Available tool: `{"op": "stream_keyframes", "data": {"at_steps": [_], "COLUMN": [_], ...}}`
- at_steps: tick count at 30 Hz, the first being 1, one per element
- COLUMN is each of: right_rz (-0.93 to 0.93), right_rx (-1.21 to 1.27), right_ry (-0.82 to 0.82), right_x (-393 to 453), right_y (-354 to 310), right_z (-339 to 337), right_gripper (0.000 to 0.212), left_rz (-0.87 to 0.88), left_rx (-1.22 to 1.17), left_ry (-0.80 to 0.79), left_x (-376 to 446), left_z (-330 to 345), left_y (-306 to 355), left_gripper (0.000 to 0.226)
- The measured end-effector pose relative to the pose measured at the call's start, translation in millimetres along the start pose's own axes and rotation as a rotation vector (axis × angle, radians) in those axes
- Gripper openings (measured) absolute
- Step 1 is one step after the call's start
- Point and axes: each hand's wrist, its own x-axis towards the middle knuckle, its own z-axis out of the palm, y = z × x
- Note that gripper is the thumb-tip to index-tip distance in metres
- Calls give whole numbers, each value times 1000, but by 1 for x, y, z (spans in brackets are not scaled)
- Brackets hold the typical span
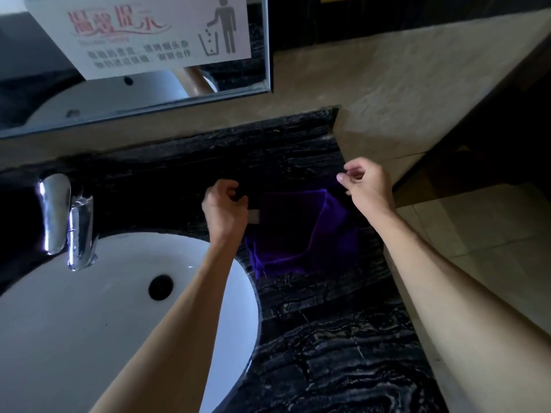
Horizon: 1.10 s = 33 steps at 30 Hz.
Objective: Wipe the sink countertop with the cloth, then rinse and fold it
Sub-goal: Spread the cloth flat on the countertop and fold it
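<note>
Black veined stone runs under my arms as the countertop (328,338), with a mirror (134,84) and a notice sign (143,34) above it. At the far left stands the chrome faucet (68,222), and below it the white basin (89,317) with its dark drain (161,287).

Next comes my left hand (225,208), fingers curled in, pinching what looks like the upper left corner of the purple cloth (301,234); the corner itself is lost against the dark stone, so I cannot be sure. The cloth lies on the counter just right of the basin, partly doubled over, one layer slanting across another.

My right hand (365,181) is raised over the cloth's far right corner, thumb and forefinger pressed together on that dark edge, I think.

I judge the cloth soft, light and limp, perhaps damp, so it will sag between my hands. Corners are the best places to hold it for folding.

Beige tile wall (402,99) closes the right side.
</note>
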Motion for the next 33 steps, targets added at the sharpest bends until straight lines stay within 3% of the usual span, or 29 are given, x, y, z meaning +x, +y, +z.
{"op": "stream_keyframes", "data": {"at_steps": [3, 6, 9, 11, 16, 22, 27, 30, 33], "right_rz": [-47, -6, 2, 18, 90, 129, 39, 8, -33], "right_rx": [-191, -394, -578, -615, -488, -144, -84, -90, -168], "right_ry": [-1, -139, -181, -177, -143, -43, -152, -248, -323], "right_x": [-22, -47, -55, -55, -53, -48, -36, -28, -25], "right_y": [-2, -9, -15, -18, -15, -6, -8, -8, -9], "right_z": [-7, -1, 10, 13, 9, 2, -6, -11, -17], "right_gripper": [17, 41, 51, 45, 12, 5, 28, 39, 48], "left_rz": [20, 227, 362, 378, 417, 345, 199, 100, 146], "left_rx": [-68, -101, 61, 88, 25, -19, -43, 21, 118], "left_ry": [6, -252, -426, -408, -273, -284, -492, -670, -544], "left_x": [-20, -59, -83, -83, -65, -28, 3, 12, 15], "left_z": [-19, -29, -25, -21, -22, -18, -11, -11, -7], "left_y": [-3, -8, -25, -28, -7, 17, 17, 14, 17], "left_gripper": [18, 10, 36, 29, 12, 10, 10, 25, 20]}}
